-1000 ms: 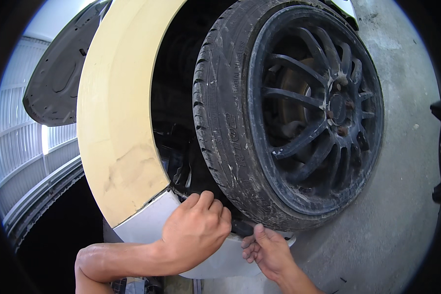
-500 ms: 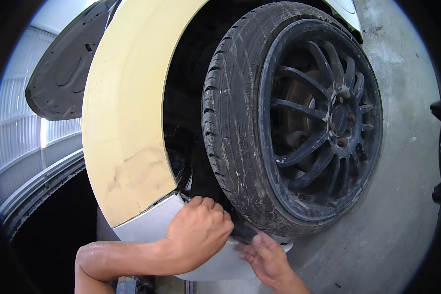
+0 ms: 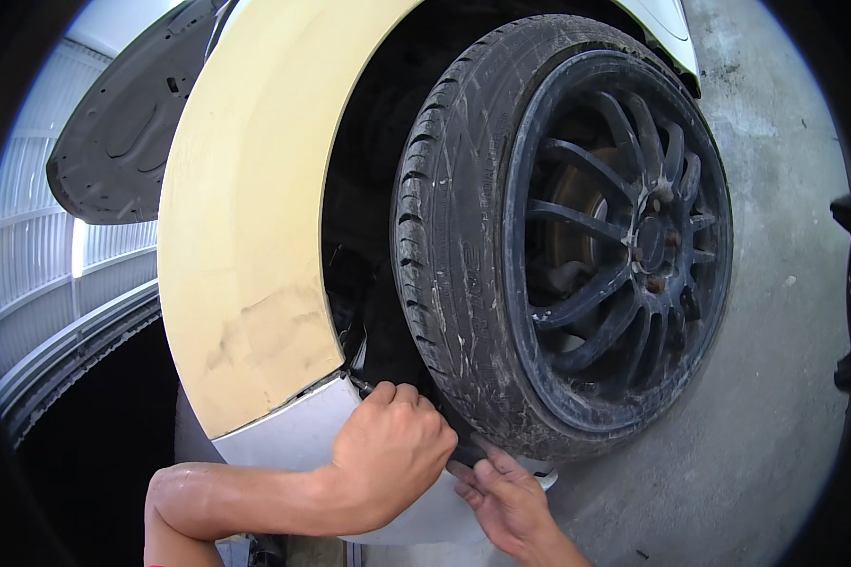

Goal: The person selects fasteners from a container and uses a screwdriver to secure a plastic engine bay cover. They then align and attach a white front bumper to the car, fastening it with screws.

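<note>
My left hand [image 3: 394, 454] is a closed fist at the edge of the wheel arch, beside the seam between the cream fender [image 3: 246, 217] and the white bumper [image 3: 279, 420]. From its knuckles a short dark rod-like tool [image 3: 361, 386] points toward that seam; the fist hides most of it. Just right of the fist, my right hand [image 3: 512, 506] has its thumb and fingers around a dark grey handle-like piece [image 3: 469, 455], below the tyre. Whether the rod and this piece are one tool, I cannot tell.
A black multi-spoke wheel [image 3: 624, 246] with a worn tyre [image 3: 454, 236] stands close to both hands, turned outward from the arch. A raised grey hood panel [image 3: 118, 123] is at the upper left. Concrete floor [image 3: 756, 283] runs along the right.
My left fist has shifted slightly right, showing more of the dark rod by the seam. My right fingers have changed their hold on the dark piece. The view has tilted a little.
</note>
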`<control>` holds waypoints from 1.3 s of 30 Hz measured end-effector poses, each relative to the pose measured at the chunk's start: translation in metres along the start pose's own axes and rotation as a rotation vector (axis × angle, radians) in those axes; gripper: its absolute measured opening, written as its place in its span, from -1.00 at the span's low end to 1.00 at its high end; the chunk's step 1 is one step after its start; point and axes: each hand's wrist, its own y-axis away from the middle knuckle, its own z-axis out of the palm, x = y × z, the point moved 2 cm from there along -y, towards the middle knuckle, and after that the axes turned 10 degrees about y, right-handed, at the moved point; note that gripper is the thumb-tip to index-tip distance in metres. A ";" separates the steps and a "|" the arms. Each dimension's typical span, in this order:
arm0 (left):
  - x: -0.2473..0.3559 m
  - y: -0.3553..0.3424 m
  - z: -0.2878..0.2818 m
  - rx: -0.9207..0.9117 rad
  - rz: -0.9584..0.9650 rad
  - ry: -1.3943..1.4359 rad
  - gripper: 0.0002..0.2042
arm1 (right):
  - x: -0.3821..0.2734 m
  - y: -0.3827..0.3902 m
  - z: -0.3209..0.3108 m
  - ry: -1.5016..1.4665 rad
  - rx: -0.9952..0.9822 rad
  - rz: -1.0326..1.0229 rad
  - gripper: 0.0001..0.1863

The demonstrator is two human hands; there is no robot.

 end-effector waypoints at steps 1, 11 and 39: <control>0.000 0.000 -0.001 0.028 -0.005 0.001 -0.87 | -0.004 0.001 -0.003 0.008 0.032 0.046 -0.53; -0.009 0.002 0.001 0.269 0.081 0.043 -0.90 | 0.001 -0.005 -0.016 0.062 0.012 0.034 -0.64; 0.156 0.006 0.084 0.607 0.750 0.342 -0.81 | -0.090 0.087 -0.039 0.918 -0.253 0.192 -0.19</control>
